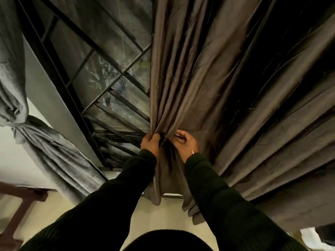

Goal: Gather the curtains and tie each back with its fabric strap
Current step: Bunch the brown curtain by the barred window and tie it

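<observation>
A wide brown-grey curtain [226, 105] hangs in folds over the right half of the window. My left hand [151, 142] grips its inner edge, fingers curled round bunched folds. Right beside it, my right hand [184, 143] pinches further folds with curled fingers, a ring on one finger. At the far left a second grey curtain [54, 156] is gathered and bound by a knotted fabric strap [15, 122]. No strap for the right curtain shows.
Between the curtains stands a window with black metal bars and mesh [108, 73]. A pale wall [16, 160] lies behind the tied curtain. Dark red wooden furniture [23, 200] stands at the lower left. The floor [159, 214] below is pale.
</observation>
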